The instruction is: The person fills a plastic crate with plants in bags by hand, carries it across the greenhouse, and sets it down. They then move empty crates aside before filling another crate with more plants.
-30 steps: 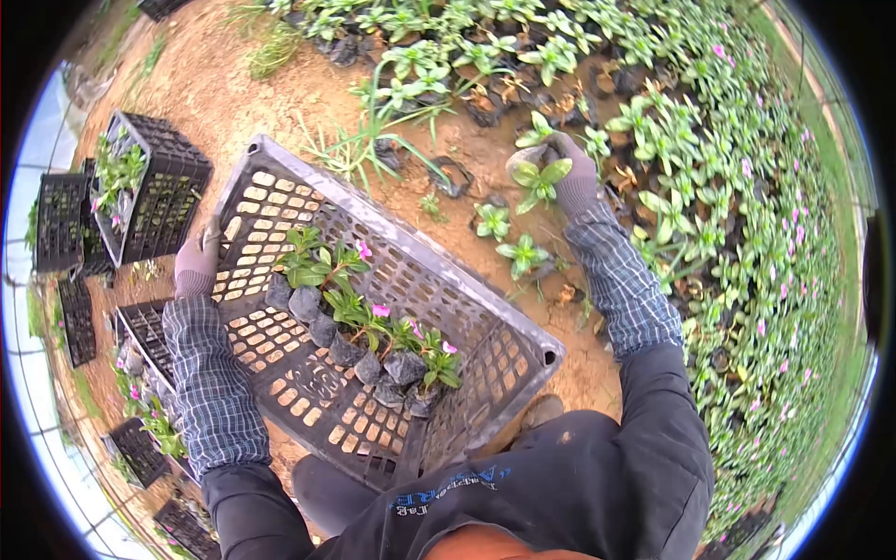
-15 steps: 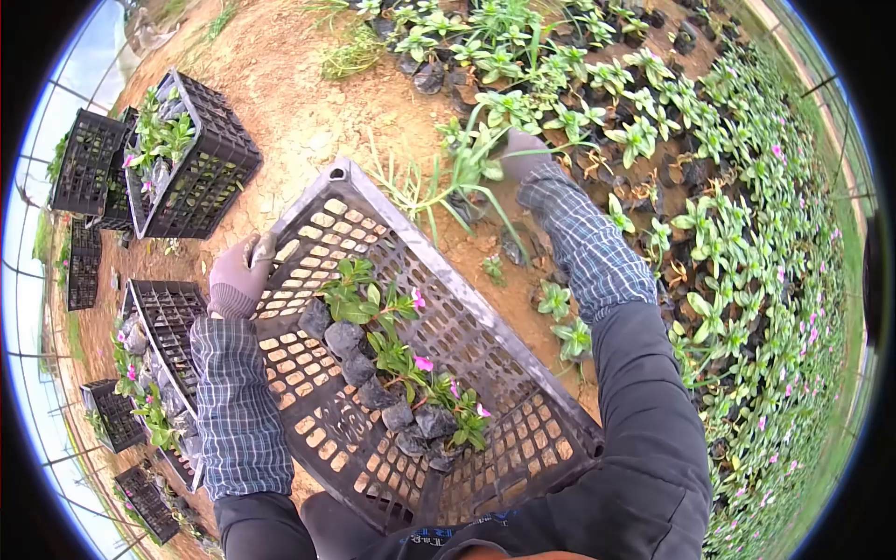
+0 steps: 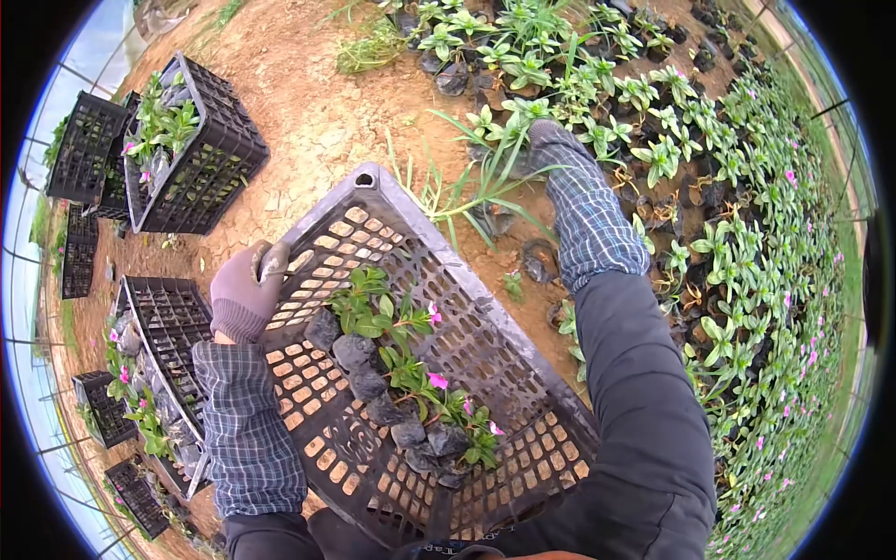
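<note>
My left hand (image 3: 250, 289), in a light purple glove, is closed round the left rim of a black plastic crate (image 3: 439, 245). The crate is tilted, its inside facing me. A row of seedlings (image 3: 383, 322) lies in it, with dark bagged root balls and several pink flowers. Out past the crate's far side, my right hand (image 3: 543, 133) reaches in among the potted seedlings (image 3: 527, 70). Only the back of its glove shows near the plaid sleeve; the fingers are hidden. A long-leafed grassy weed (image 3: 490, 191) grows just below that hand.
On the left stand several black crates, among them an upper one (image 3: 210, 140) and a lower one (image 3: 168, 345), both holding seedlings. A dense bed of flowering seedlings (image 3: 747, 308) covers the right side. Bare soil (image 3: 308, 112) lies beyond the crate.
My right hand has moved slightly up and right, deeper among the seedlings, away from the grassy weed. The crate appears a little further right in view, with my left hand still on its rim.
</note>
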`<control>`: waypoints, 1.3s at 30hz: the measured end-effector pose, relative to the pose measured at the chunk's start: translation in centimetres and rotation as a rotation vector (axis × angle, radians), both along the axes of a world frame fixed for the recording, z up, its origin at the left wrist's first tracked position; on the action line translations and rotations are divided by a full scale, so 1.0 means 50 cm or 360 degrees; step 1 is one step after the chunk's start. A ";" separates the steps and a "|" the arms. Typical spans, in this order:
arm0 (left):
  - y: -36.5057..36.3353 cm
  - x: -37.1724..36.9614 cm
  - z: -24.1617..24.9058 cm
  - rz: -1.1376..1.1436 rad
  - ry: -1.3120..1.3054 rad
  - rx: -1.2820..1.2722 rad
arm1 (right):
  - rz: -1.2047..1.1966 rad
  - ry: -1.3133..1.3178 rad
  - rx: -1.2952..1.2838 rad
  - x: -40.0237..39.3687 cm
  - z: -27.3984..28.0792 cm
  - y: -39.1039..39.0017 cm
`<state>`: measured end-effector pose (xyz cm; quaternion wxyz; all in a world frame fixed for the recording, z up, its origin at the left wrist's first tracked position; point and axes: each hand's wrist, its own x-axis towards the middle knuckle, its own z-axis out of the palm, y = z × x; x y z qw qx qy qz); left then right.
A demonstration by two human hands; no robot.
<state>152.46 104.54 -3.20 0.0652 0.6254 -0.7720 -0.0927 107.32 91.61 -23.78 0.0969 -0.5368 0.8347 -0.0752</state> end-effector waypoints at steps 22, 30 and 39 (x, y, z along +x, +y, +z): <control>-0.013 0.019 0.048 -0.0087 0.0009 0.0495 | 0.0125 0.0462 -0.0271 0.112 0.287 0.534; -0.005 0.033 0.064 -0.0162 -0.0057 0.0617 | -0.0200 0.0881 -0.0197 0.061 0.593 0.675; 0.010 -0.001 0.059 0.0002 -0.0096 0.0483 | -0.0563 0.0607 -0.0038 -0.148 0.522 0.576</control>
